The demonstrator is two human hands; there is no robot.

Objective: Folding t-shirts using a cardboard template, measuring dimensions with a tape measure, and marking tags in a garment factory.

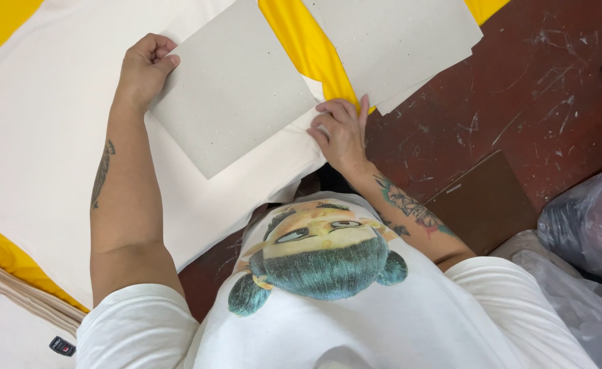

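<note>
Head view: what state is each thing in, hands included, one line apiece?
Grey square cardboard sheet: flat on the white fabric, held at two edges.
White fabric: spread flat over the yellow cloth.
Yellow cloth: spread out beneath, mostly covered.
Stack of grey cardboard sheets: loosely fanned, untouched.
Left hand: gripping the sheet's far left edge.
Right hand: fingers pressed at the sheet's right corner.
Clear plastic bags: crumpled, at the right.
</note>
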